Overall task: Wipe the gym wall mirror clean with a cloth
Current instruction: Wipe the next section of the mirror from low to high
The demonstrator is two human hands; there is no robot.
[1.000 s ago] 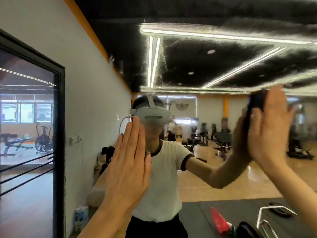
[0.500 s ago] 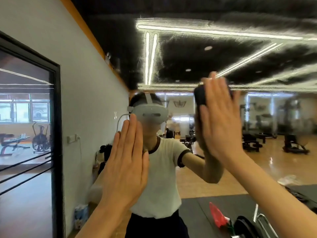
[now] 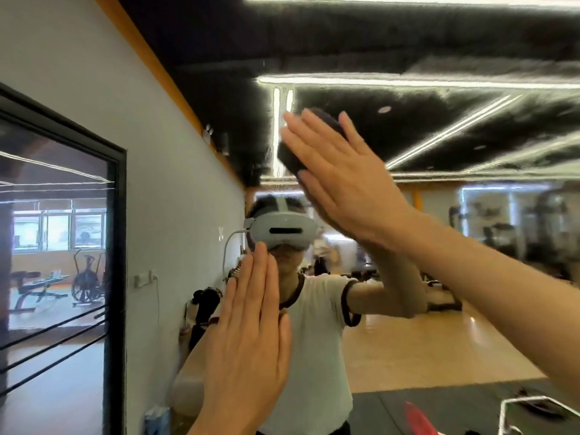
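Note:
The wall mirror (image 3: 455, 324) fills most of the view and reflects the gym and my own figure. My right hand (image 3: 342, 174) presses a dark cloth (image 3: 290, 155) flat against the glass high up, fingers straight and spread. Only the cloth's left edge and top show past the fingers. Lower down, my left hand (image 3: 251, 334) rests flat on the mirror with its fingers straight and together, holding nothing. Streaky smears show on the glass around the reflected ceiling lights.
A black-framed glass panel (image 3: 116, 277) stands on the left beside a white wall (image 3: 78, 73). Reflected in the mirror are gym machines (image 3: 502, 240), a wooden floor and dark mats with a red object (image 3: 417, 419) at the lower right.
My right hand has swept the cloth leftward and upward across the glass, from the right side to above my reflected head. My left hand has stayed flat in place.

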